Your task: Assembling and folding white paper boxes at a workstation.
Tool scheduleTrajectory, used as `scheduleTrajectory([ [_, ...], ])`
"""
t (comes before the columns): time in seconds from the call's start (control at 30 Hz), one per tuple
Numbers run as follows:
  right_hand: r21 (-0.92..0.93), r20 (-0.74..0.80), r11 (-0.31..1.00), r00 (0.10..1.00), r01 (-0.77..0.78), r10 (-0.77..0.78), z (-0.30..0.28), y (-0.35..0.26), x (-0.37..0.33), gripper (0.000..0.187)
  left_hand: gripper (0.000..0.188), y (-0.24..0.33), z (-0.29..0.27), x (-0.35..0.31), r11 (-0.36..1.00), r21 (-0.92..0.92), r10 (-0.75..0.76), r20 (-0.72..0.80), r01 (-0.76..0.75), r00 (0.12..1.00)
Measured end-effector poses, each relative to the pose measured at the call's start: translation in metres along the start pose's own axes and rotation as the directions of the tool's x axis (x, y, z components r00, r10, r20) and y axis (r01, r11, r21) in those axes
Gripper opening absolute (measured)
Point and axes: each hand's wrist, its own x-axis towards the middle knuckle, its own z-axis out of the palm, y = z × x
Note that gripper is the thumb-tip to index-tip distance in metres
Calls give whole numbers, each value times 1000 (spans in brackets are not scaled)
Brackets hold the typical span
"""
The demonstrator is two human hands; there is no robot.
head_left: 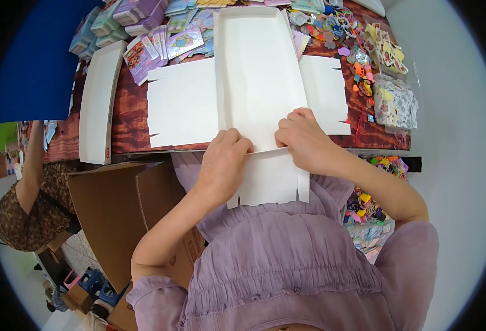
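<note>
A white cardboard box (257,71), partly folded, lies across the near table edge. Its long side walls and far end stand up. Flat white panels with slotted edges, one on the left (182,102) and one on the right (321,88), stick out at its sides. The near end flap (270,179) hangs over the edge above my lap. My left hand (223,163) is closed on the left corner of the fold, fingertips curled inward. On the right corner, my right hand (306,140) pinches the same fold, its thumb partly hidden.
A narrow white box tray (97,105) lies at the table's left. Colourful card packs (143,52) and small trinkets (359,71) crowd the back and right, beside a clear bag (394,102). A brown carton (110,204) stands below. Another person's arm (30,171) shows at far left.
</note>
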Motion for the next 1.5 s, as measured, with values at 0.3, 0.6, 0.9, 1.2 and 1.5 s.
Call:
scheduleTrajectory([
  [0.3, -261, -302, 965, 950, -6, -76, 14, -13, -21, 17, 12, 4, 8, -6, 975, 214, 62, 14, -64, 998],
  [0.6, -76, -247, 997, 968, 17, -36, 16, -10, -19, 20, 13, 12, 13, -10, 993, 89, -73, -10, 73, 997],
  [0.9, -141, -328, 989, 941, 35, -80, 26, -17, -23, 26, 9, 8, 6, -6, 998, 59, -43, 91, 38, 995],
  [1.2, -273, -388, 951, 888, 143, -245, 29, -19, -15, 8, 20, 15, 18, -14, 987, 162, 0, 7, -2, 1000],
  [1.5, -356, -399, 922, 868, 150, -295, -11, -44, -44, 14, 50, 29, -14, -29, 860, -499, -264, -266, 102, 927],
])
